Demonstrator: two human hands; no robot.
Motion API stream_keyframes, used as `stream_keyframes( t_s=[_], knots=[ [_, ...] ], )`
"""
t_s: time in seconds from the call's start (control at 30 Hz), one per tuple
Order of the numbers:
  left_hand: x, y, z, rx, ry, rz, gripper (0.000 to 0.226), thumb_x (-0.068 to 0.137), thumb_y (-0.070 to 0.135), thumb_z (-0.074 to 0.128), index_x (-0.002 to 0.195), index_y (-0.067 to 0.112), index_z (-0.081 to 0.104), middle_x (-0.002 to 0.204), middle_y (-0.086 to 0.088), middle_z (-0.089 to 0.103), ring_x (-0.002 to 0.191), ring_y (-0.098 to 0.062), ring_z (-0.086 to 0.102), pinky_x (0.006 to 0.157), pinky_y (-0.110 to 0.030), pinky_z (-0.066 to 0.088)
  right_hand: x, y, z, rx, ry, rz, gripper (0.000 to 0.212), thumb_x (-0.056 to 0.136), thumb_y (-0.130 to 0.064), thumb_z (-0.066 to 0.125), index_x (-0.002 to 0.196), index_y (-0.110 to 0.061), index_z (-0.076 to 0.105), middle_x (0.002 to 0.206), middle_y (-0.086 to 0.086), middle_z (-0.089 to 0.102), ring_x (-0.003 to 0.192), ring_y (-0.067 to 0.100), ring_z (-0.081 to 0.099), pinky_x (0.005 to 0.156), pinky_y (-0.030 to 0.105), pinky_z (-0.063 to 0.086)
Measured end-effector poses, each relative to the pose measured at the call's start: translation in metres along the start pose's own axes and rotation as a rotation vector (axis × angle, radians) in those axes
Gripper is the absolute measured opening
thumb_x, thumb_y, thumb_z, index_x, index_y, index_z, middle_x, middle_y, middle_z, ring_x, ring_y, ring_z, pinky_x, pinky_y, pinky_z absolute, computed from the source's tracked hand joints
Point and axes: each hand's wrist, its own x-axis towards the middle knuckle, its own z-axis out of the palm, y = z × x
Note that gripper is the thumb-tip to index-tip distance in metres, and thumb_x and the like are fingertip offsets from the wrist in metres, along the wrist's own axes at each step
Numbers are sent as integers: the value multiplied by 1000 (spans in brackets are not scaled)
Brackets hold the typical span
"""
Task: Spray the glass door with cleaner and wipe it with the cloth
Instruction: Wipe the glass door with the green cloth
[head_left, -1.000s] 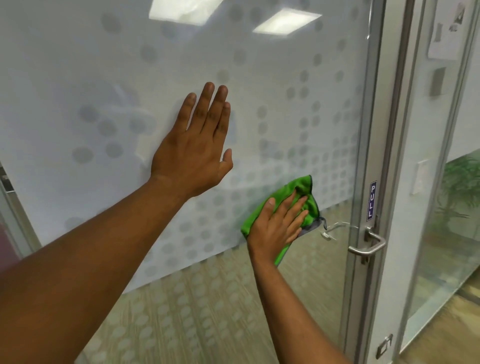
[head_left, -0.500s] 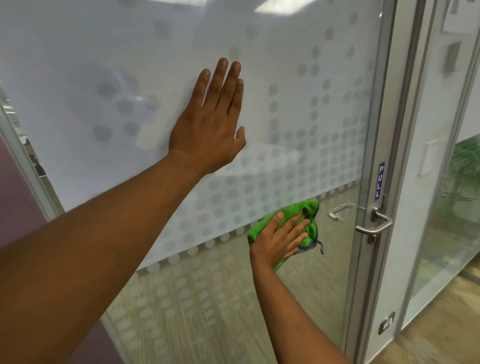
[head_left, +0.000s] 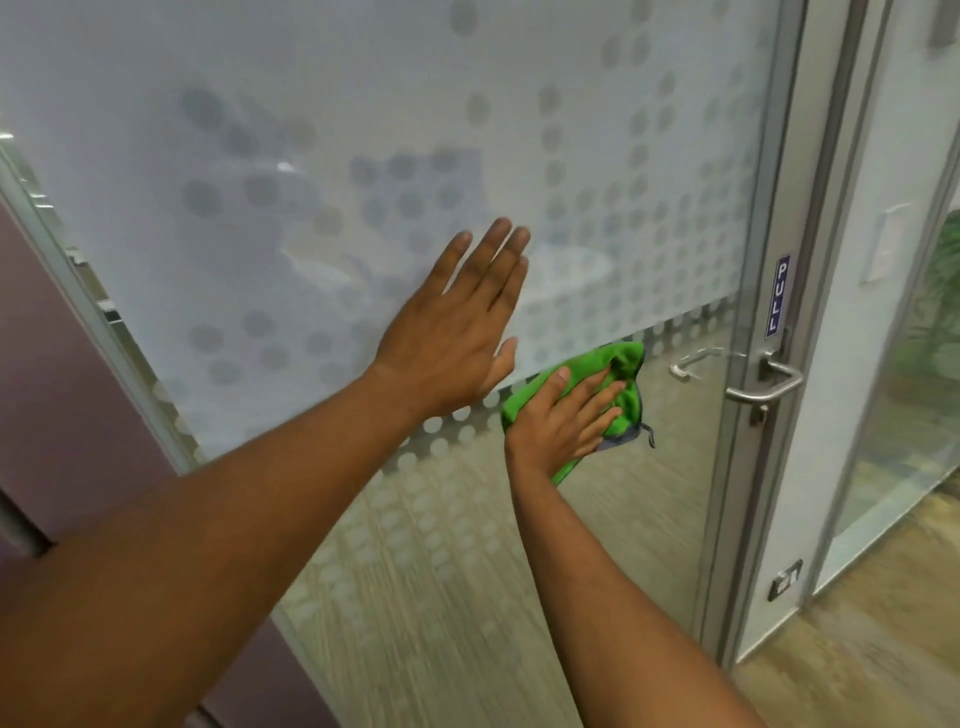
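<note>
Glass door (head_left: 322, 130) fills most of the view, w/ its upper part frosted white and dotted, lower part clear so the carpet behind shows through. Left hand (head_left: 457, 332) lies flat on the frosted part just above the edge of the frosting, fingers straight and close together pointing up and right, thumb out to the side. Right hand (head_left: 563, 421) is just below and right of it, pressing a green cloth (head_left: 621, 364) flat against the glass at the line where frosting ends. Its fingers are straight, slightly spread, lying on top of the cloth; thumb points up along the cloth's left edge. Cloth is bunched, sticks out above, right of and below the hand; a grey edge w/ a small loop shows at its lower right. The two hands are near each other but not touching.

Right of the cloth, a metal lever handle (head_left: 763, 384) sits on the door's metal frame (head_left: 753, 312), w/ a blue PULL sign (head_left: 777, 296) just above it. A second handle shows thru the glass. Far right: another glass panel, greenery behind it, wood-look floor. At left, a dark purple wall (head_left: 57, 374).
</note>
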Motion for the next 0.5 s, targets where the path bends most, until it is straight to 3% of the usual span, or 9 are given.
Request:
stream_keyframes(
  t_s=[0.17, 0.27, 0.37, 0.5],
  knots=[
    [-13, 3, 22, 143, -28, 37, 80, 102, 53, 17, 160, -2, 5, 168, -23, -4, 157, -37, -1, 127, -54, 8, -42, 24, 7, -26, -40, -119, 69, 100, -58, 19, 159, -24, 10, 168, 1, -1, 154, 28, -1, 119, 60, 12],
    [-12, 5, 29, 174, 4, 41, 81, 101, 53, 12, 159, -2, 1, 168, -24, -6, 157, -38, -1, 126, -56, 8, -66, 41, 9, -107, -104, -350, 72, 99, -63, 17, 158, -29, -3, 168, 3, -7, 153, 32, -10, 119, 64, 6],
    [-13, 5, 31, 173, 12, 46, 81, 102, 53, 9, 159, -3, 1, 167, -25, -8, 156, -39, -2, 126, -57, 6, -56, 38, 9, -138, -103, -497, 69, 99, -61, 16, 158, -32, -4, 168, 4, -5, 153, 35, -11, 118, 64, 1],
    [-14, 5, 32, 173, 14, 46, 81, 101, 52, 8, 159, -4, -1, 167, -26, -8, 156, -40, -3, 125, -57, 6, -35, 20, 8, -141, -47, -510, 65, 99, -62, 10, 157, -36, -4, 168, 1, -3, 154, 32, -9, 119, 63, 1]
  ],
)
